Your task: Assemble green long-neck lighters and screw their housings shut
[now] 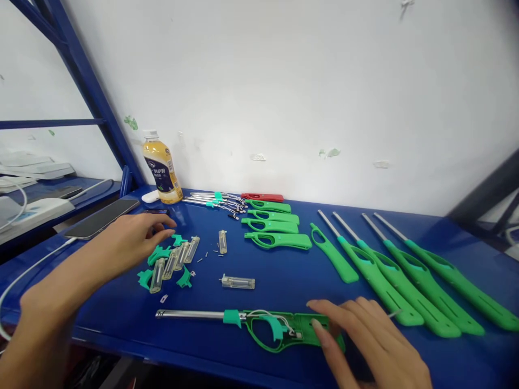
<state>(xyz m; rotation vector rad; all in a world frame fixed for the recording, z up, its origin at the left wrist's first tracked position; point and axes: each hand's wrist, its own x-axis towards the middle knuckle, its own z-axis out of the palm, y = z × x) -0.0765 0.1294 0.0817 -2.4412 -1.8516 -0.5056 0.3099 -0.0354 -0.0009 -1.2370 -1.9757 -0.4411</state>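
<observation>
My left hand (135, 237) hovers above teal trigger pieces (159, 254) and several clear lighter fuel tanks (181, 255); its thumb and index finger are apart, with nothing visible between them. At the front lies an opened green lighter handle half (310, 327), fitted with a metal tube (190, 314), a teal collar, white wires and a teal trigger (276, 327). Over this handle's right end reaches my right hand (365, 340), fingers stretched and apart. A thin metal tip (395, 313) shows beyond its knuckles; whether the hand holds it is hidden.
Single fuel tanks (238, 282) lie mid-table. Behind are green handle halves (279, 240), a red one (263, 198) and wired metal tubes (203, 201). Several long green lighters (430, 289) line the right beside a loose half (336, 256). A bottle (162, 170) and phone (103, 219) stand left.
</observation>
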